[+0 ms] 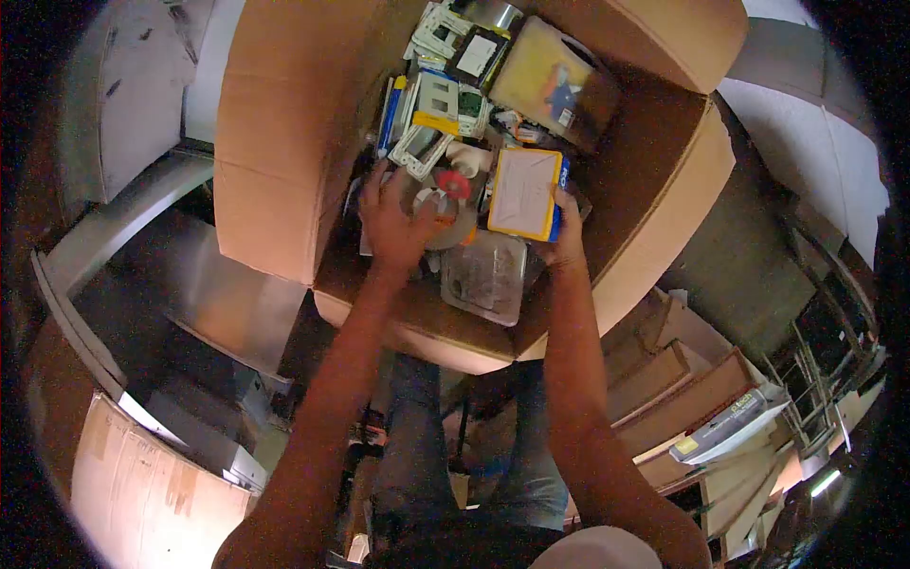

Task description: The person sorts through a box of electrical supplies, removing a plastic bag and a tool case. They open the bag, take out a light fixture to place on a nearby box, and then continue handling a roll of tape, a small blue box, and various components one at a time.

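Note:
Both my hands reach into a large open cardboard box [270,142] full of small hardware. My right hand [567,228] grips a white-faced box with yellow and blue edges [524,192] by its right side. Fingers spread, my left hand [396,226] lies over the left part of the contents, beside a round grey disc with a red centre [455,185]. Above its fingertips are white wall-plate frames [422,150]. A clear plastic container [485,277] sits between my hands, nearer to me. A small white cylindrical piece [468,158] lies beyond the disc.
A translucent tub with yellow contents [545,81] stands at the box's far right. Cardboard flaps stick out around the opening. Outside, another carton [142,484] is at lower left, and cardboard pieces [682,389] with a grey package [730,424] lie at lower right.

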Motion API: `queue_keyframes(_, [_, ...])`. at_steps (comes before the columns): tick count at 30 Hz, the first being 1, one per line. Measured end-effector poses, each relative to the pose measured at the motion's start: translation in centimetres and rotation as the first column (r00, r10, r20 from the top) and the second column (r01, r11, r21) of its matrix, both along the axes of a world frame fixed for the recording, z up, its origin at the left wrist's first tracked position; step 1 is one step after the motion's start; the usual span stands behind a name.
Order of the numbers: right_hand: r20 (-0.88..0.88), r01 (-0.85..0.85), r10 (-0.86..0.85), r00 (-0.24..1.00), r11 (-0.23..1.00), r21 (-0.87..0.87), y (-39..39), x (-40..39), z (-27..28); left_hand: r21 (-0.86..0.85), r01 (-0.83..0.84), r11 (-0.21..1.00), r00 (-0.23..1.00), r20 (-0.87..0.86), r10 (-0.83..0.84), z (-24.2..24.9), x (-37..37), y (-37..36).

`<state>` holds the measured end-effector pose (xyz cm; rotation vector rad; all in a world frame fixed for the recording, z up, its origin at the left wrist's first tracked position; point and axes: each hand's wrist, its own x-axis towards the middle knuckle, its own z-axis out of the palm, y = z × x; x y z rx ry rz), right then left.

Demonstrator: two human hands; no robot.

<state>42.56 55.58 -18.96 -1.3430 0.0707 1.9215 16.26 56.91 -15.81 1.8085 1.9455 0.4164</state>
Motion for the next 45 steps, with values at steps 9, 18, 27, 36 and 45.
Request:
queue_keyframes(9, [0.913, -0.745, 0.196, 0.359, 0.649, 0.154, -0.7, -8.2, 9.2, -0.503, -0.174, 0.847, 0.752, 0.487, 0.444, 6.8, 4.8, 0.9])
queue_keyframes(18, [0.614, -0.38, 0.253, 0.747, 0.921, 0.082, -3.9, -2.3, 9.2, -0.822, -0.246, 0.513, 0.009, 0.527, 0.85, 8.3, -1.0, 1.0])
queue_keyframes(27, [0.73, -0.405, 0.297, 0.616, 0.914, -0.03, -2.6, -0.2, 8.2, -0.72, -0.08, 0.689, 0.395, 0.611, 0.685, 7.3, 1.8, -0.2])
queue_keyframes(36, [1.0, -0.686, 0.013, -0.021, 0.727, -0.024, 5.7, -1.5, -1.8, -0.303, -0.491, 0.817, 0.65, 0.496, 0.575, 10.3, -3.7, 1.0])
queue_keyframes(45, [0.806, -0.782, 0.462, -0.371, 0.313, -0.539, 7.7, -1.4, -4.7, 0.342, -0.575, 0.744, 0.769, 0.537, 0.347, 4.3, -10.7, 15.2])
